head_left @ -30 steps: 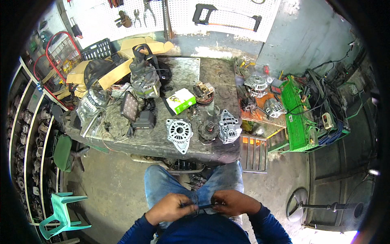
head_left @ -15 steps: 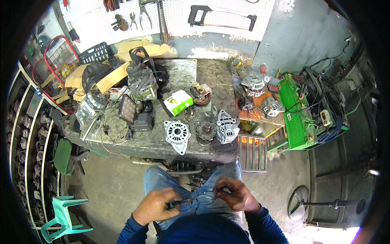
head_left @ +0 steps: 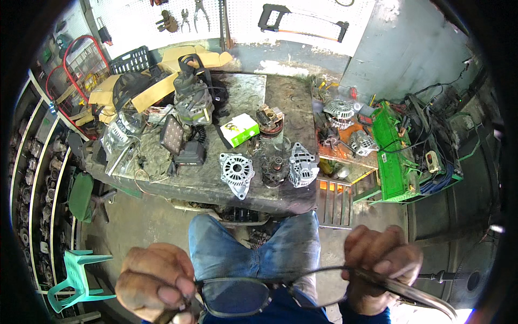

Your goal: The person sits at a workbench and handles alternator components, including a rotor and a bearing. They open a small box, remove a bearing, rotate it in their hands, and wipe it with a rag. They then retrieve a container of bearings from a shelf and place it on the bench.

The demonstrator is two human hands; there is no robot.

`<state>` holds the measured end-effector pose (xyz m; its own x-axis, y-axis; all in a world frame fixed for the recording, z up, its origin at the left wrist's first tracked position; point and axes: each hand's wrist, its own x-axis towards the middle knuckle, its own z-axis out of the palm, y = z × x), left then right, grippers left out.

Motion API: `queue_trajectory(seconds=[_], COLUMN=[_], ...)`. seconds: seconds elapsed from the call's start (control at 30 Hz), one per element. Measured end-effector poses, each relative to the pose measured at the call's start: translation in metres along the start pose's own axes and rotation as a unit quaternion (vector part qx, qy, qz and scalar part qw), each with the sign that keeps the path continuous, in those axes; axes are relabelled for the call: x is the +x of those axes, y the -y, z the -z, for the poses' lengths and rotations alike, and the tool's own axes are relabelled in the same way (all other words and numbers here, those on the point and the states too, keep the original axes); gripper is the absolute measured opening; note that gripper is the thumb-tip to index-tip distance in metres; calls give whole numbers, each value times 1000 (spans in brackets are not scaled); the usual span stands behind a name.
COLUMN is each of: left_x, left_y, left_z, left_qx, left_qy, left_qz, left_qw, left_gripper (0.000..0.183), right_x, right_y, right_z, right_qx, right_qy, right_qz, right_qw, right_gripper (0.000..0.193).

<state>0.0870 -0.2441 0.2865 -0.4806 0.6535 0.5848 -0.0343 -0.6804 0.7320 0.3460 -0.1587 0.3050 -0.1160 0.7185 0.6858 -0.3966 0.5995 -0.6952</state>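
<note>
A pair of dark-framed eyeglasses [head_left: 236,312] spans between my two hands, close to the camera at the bottom of the view. Curled fingers of my left hand [head_left: 154,281] grip the glasses near the left lens. My right hand [head_left: 382,264] is closed at the other side, with one temple arm running out past it to the lower right. Both hands are raised above my lap, in front of my jeans [head_left: 226,248]. On the workbench beyond lie a silver alternator end housing [head_left: 237,174], a dark rotor [head_left: 275,171] and another silver housing [head_left: 302,166].
On the workbench [head_left: 183,189] stand a green-and-white box [head_left: 239,130], a black lamp-like device [head_left: 190,154] and an open cardboard box [head_left: 154,93]. A green metal toolbox [head_left: 396,156] is at the right. A green plastic chair [head_left: 81,278] stands at lower left.
Both hands have risen from my lap toward the camera and moved apart. The eyeglasses have come up with them, unfolded and much larger in view. The head view has shifted slightly.
</note>
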Motion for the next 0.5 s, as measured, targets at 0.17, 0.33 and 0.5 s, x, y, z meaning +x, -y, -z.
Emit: queue_trajectory(seconds=[0.17,0.33,0.5], left_x=[22,48,58], left_y=[-35,-69,-65], left_z=[3,-1,-28], left_qx=[-24,-15,27], left_qy=[92,284,230], left_qz=[-131,-67,-209], left_qw=[987,956,950], left_gripper=[18,20,18], right_x=[49,31,26], right_y=[59,87,72], right_z=[13,10,30], right_qx=[-18,-90,-37], right_qy=[243,123,16], right_qz=[-60,47,234], right_qw=[968,987,971], right_gripper=[11,11,11])
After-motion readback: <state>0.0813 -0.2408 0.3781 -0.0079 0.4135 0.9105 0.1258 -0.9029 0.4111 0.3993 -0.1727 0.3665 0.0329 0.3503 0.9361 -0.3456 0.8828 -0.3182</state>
